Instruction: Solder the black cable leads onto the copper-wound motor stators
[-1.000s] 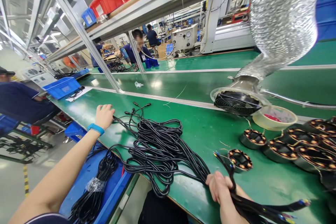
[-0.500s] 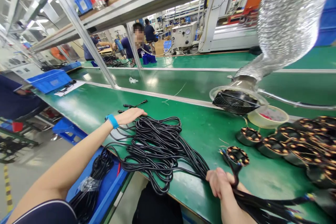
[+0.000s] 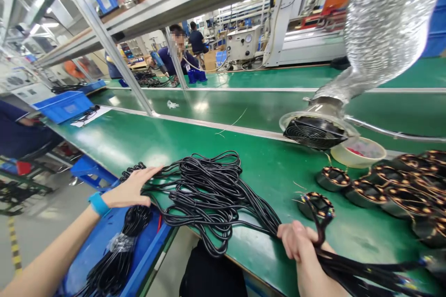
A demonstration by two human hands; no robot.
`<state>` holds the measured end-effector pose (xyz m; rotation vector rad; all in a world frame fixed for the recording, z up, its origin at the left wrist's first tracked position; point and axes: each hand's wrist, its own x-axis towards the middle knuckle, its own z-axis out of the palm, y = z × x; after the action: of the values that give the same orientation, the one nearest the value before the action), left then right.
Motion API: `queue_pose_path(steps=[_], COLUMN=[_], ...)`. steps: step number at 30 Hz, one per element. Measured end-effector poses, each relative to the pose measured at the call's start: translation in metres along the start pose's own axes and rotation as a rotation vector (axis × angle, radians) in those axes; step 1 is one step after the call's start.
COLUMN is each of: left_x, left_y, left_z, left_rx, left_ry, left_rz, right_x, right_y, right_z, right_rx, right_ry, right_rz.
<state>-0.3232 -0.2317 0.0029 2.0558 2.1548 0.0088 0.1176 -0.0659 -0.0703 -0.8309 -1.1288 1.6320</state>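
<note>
A loose heap of black cables (image 3: 205, 185) lies in loops on the green bench. My right hand (image 3: 296, 241) is wrapped round the cable bundle at the heap's right side, with stripped, coloured wire ends trailing out beyond the wrist. On the left, my left hand (image 3: 135, 188), with a blue wristband, rests against the cables' other ends at the bench edge; its fingers are stretched out, with the thumb apart. A wound stator (image 3: 317, 206) stands just behind the right hand, with coloured wires in front of it.
Several stators (image 3: 390, 185) crowd the right side, near a round tub (image 3: 358, 151) and a fume hood with fan grille (image 3: 311, 133). A blue bin (image 3: 139, 264) with bundled cables sits below the bench's left edge. Co-workers are across the bench and far left.
My left hand has swept left and toward me, and the cable ends that lay behind it are now gathered beside it at the bench edge. My right hand keeps its grip almost in place.
</note>
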Motion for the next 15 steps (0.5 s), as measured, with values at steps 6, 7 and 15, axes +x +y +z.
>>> queue_pose_path(steps=[6,7,15], left_x=[0.0,0.003,-0.023], left_y=[0.027,0.027,0.007], left_z=[0.008,0.01,0.031], left_rx=[0.221,0.237,0.17], left_ry=[0.063,0.073,0.016], left_rz=[-0.056,-0.056,-0.093], right_x=[0.002,0.001,-0.013], right_y=[0.0,-0.002,-0.018], right_z=[-0.003,-0.001,0.016], right_rx=[-0.019,-0.027,-0.098], right_ry=[-0.004,0.0,0.146], right_rz=[-0.068,-0.087,-0.129])
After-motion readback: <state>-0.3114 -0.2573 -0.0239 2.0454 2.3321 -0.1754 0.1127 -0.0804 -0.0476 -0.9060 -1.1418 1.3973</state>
